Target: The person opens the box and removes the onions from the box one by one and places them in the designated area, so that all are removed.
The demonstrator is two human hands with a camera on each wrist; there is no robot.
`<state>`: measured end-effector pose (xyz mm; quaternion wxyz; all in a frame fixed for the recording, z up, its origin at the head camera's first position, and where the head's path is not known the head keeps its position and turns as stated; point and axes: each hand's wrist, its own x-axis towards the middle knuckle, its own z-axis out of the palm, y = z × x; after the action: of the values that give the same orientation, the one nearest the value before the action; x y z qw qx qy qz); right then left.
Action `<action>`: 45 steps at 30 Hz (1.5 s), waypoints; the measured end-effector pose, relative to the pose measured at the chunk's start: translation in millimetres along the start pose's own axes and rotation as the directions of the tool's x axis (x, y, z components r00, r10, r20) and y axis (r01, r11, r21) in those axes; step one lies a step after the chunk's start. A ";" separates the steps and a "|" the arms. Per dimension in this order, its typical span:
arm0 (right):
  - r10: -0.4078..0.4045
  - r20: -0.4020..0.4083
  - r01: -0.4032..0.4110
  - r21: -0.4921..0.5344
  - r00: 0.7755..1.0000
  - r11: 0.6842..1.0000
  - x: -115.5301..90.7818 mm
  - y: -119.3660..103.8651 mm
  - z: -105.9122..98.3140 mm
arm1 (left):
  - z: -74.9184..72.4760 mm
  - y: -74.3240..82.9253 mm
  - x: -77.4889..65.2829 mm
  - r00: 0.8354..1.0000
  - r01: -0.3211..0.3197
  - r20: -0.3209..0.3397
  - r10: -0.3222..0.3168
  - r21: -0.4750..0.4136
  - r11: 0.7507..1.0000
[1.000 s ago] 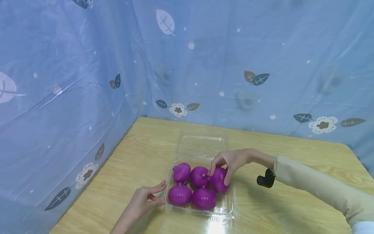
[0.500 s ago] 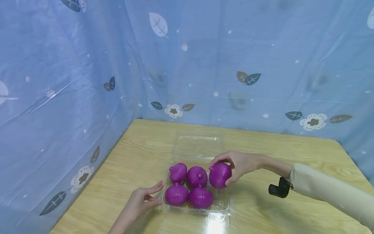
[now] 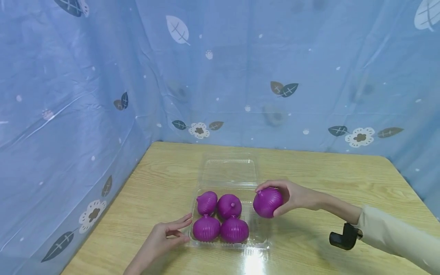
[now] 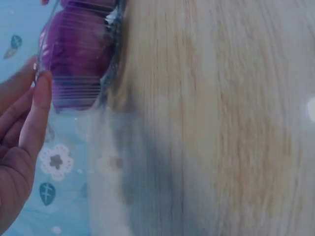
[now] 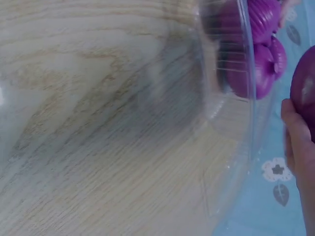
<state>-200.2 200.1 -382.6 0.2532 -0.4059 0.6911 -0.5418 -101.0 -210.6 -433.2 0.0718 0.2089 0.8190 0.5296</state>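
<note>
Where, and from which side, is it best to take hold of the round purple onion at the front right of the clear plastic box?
I would grip the round purple onion around its wide middle, from above and right: the clear plastic box is bare there, while a second purple onion crowds its left. Its small tip points backward, offering less to hold.

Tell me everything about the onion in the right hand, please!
The onion is round, shiny and purple, with fine ridges and a small stub at its upper left in the head view. It looks like plastic. The right hand grips it, raised over the right side of the box; nothing else seems to touch it.
</note>
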 end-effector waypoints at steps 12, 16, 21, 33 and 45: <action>-0.031 -0.086 0.036 0.058 0.996 0.998 -29.1 1.8 3.1 | 2.5 -8.8 -0.5 0.996 -0.088 0.009 0.088 -0.043 0.995; -0.011 -0.132 0.030 0.137 0.991 0.990 -37.2 8.7 4.4 | 3.0 -10.2 -2.2 0.996 -0.087 0.002 0.087 -0.038 0.995; -0.070 -0.146 0.087 0.118 0.987 0.989 -41.9 18.5 3.7 | 1.5 -10.3 -4.0 0.996 -0.091 -0.005 0.091 -0.002 0.996; -0.064 -0.294 0.060 -0.021 0.954 0.998 -33.5 46.0 -32.0 | -0.6 -9.8 -1.9 0.998 -0.056 0.008 0.056 -0.053 0.997; 0.013 -0.412 0.015 0.064 0.911 0.998 -10.3 66.9 -71.3 | 0.4 -10.8 0.5 1.000 -0.027 0.013 0.028 -0.070 0.997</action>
<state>-270.1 253.0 -427.1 0.1151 -0.2743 0.7105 -0.6378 -104.2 -213.9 -443.0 0.0774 0.2209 0.7966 0.5574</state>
